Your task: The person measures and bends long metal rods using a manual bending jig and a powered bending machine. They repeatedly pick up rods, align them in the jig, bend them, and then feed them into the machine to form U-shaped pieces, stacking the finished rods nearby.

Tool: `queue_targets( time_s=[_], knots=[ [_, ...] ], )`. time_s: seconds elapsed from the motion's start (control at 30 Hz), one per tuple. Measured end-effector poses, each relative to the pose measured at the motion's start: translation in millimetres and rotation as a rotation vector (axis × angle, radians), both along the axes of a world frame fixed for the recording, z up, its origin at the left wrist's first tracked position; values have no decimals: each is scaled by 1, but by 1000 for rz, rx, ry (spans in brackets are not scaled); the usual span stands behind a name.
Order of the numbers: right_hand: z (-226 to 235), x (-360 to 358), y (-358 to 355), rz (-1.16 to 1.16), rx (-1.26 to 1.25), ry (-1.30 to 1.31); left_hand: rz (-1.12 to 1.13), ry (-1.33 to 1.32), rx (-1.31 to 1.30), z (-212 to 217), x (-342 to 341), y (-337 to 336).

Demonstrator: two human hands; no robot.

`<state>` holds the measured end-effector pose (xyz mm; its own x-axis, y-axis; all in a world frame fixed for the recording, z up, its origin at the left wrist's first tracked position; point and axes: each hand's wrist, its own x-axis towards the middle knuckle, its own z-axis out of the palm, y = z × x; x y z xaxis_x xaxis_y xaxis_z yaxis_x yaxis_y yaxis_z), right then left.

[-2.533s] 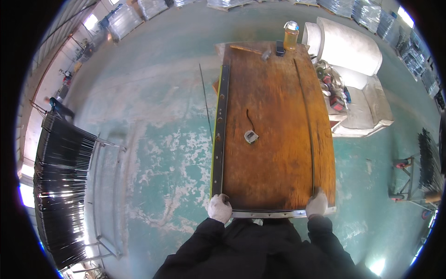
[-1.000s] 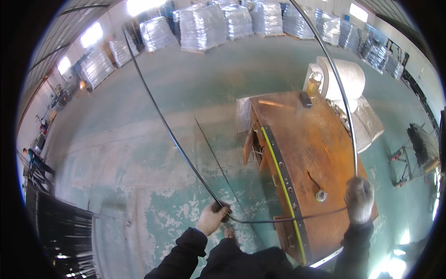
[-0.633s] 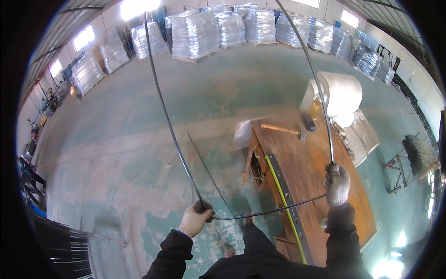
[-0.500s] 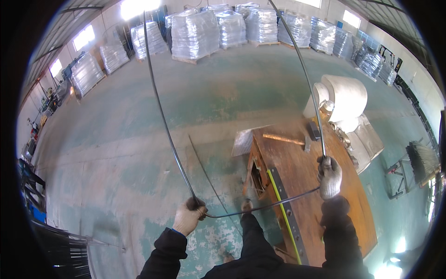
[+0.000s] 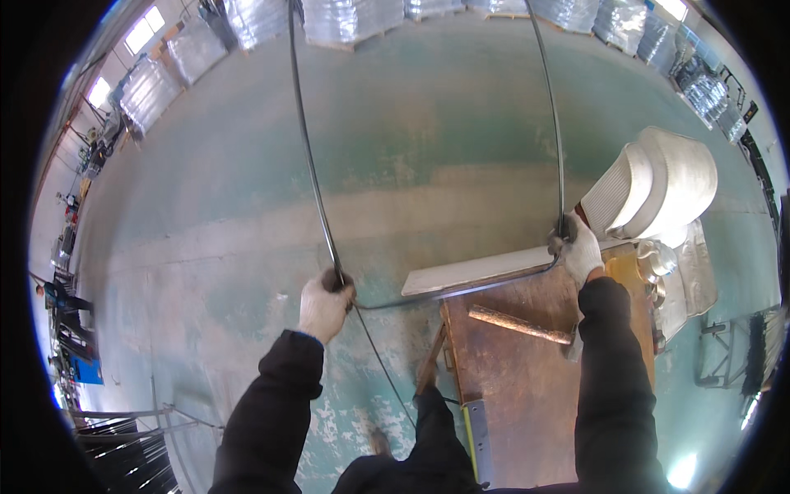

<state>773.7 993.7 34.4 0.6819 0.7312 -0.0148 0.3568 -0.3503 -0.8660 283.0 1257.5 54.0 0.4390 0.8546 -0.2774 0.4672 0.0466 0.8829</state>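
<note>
A dark metal rod bent into a U-shaped frame [image 5: 307, 140] is held out in front of me, its two long sides running away past the top edge. My left hand [image 5: 322, 309], in a pale glove with dark fingertips, is closed round its near left corner. The near right corner is gripped by my gloved right hand [image 5: 578, 249], above the far part of a wooden workbench [image 5: 527, 403]. Between the hands the near crossbar slants up to the right, passing above a white strip [image 5: 485, 270] at the bench's far edge.
A hammer [image 5: 520, 323] lies on the bench, with a yellow-and-grey straight strip [image 5: 478, 445] at its near left edge. White rolled material [image 5: 671, 181] stands beyond, beside metal fittings [image 5: 656, 259]. Wrapped pallets [image 5: 350, 20] line the far wall. Dark bars [image 5: 127, 453] are stacked at lower left.
Both hands have moved farther away and up in view with the bent rod, the right one toward the bench's far edge. My view has tipped down and shifted.
</note>
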Motion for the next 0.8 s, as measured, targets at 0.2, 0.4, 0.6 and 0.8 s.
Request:
queue_targets(
  time_s=[0.2,0.4,0.6,0.8],
  knots=[
    [-77,73,41,-34,-36,57,19,65,-71,-47,86,42],
    [-125,95,39,-72,-58,182,-6,134,-126,-86,113,43],
    [-145,97,35,-95,-43,186,26,135,-181,-114,118,33],
    [-145,95,28,-120,-89,144,29,145,-187,-122,119,26]
  ],
)
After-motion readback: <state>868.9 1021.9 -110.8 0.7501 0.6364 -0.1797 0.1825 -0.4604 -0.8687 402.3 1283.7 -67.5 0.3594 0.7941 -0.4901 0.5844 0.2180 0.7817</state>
